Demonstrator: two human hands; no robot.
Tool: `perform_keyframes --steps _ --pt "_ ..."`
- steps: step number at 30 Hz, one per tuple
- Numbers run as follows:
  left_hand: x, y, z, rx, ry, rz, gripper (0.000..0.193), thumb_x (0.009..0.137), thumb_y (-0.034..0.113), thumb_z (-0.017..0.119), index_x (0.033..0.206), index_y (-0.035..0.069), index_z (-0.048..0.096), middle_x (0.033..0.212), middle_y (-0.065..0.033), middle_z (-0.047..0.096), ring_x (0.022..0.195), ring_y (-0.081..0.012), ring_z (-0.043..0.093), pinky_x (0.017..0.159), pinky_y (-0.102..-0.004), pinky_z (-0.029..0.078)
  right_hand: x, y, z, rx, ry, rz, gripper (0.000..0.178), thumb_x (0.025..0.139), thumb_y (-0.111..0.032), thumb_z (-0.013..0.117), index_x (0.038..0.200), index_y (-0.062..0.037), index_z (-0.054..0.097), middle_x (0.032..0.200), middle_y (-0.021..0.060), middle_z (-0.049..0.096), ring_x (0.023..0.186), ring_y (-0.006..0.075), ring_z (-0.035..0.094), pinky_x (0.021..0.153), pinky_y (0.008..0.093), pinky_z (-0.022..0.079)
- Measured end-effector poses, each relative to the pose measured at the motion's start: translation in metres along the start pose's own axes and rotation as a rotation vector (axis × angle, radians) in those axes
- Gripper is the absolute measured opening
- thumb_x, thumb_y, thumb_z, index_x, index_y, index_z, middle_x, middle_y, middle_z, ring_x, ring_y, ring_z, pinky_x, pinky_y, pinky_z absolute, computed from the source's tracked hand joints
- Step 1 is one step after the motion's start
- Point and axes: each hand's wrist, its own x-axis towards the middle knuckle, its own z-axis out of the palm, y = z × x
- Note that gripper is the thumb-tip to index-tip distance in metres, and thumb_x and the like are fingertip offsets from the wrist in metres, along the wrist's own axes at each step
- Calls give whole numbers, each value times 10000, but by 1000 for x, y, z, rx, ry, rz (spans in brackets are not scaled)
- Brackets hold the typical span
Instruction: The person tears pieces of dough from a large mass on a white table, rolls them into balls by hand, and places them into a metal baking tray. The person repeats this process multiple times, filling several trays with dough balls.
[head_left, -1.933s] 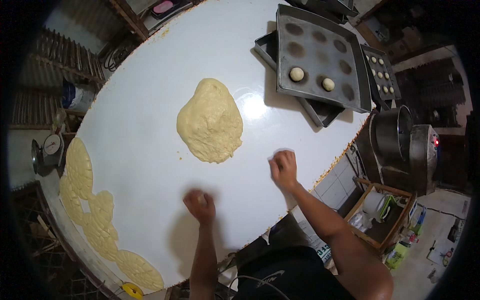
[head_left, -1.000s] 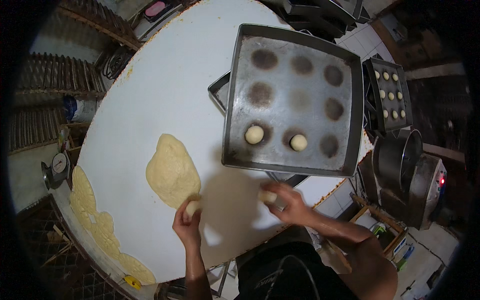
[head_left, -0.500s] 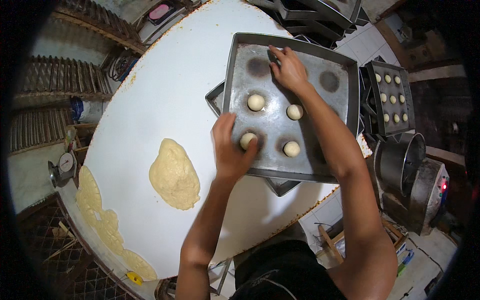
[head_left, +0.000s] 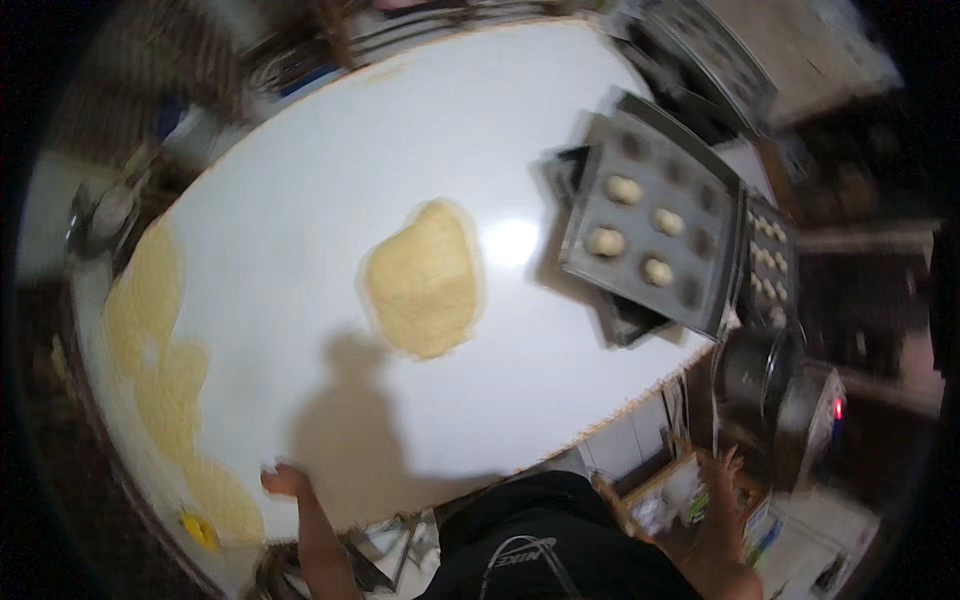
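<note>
My left hand (head_left: 287,482) is over the near left part of the white table, close to the flat dough sheet (head_left: 165,385) along the left edge. Its fingers are smeared by motion, so what they hold is unclear. Off the table's right side, my right hand (head_left: 718,480) hangs low with fingers apart and nothing visible in it. In the table's middle lies a large lump of dough (head_left: 425,285). The metal baking tray (head_left: 690,292) at the right carries several round dough balls (head_left: 668,221) and rests askew on another tray.
A small yellow object (head_left: 200,530) sits at the near left table edge. Beyond the right edge are another tray of dough balls (head_left: 768,258), a round metal pot (head_left: 755,370) and a machine with a red light (head_left: 838,408). More trays (head_left: 705,60) stand at the far right.
Both hands have left the tray: the left moved down and left, the right down beside the table. The view has turned and shifted left, blurring the picture.
</note>
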Motion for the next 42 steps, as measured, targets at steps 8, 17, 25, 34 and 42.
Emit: perform_keyframes --steps 8,17,25,34,42 --pt "86 -37 -33 -117 56 363 676 958 313 786 1513 23 532 1538 -254 531 1436 -472 473 1191 -615 367 -43 -256 375 -178 70 -766 297 853 -104 888 1034 -27 665 1085 171 626 1086 367 595 1010 473 496" --pt "77 -12 -61 -274 -77 159 711 918 295 769 1526 50 493 1606 -234 431 1516 -452 369 1258 -636 265 -33 -608 724 -277 -231 -1430 308 1030 -262 707 1240 -38 733 1113 218 724 1031 438 703 904 541 581" --pt "116 -19 -66 -273 -189 249 809 915 354 752 1574 -6 454 1659 -291 384 1540 -488 359 1252 -664 271 -58 -856 846 -174 14 -1774 221 975 -137 738 1179 -54 745 1188 160 722 1145 398 636 1019 505 519" --pt "112 -26 -60 -181 -316 194 875 918 471 735 1621 41 442 1708 -261 344 1586 -462 305 1250 -692 280 -103 -976 958 -787 196 -2118 527 988 -427 693 1400 -99 674 1586 224 542 1597 447 339 1294 727 212" --pt "110 -31 -64 -179 -304 180 879 902 450 755 1620 50 445 1720 -246 330 1588 -468 296 1250 -696 271 -129 -1001 938 -919 -563 -1724 690 889 -484 812 1313 20 607 1180 226 777 1117 430 748 987 515 575"
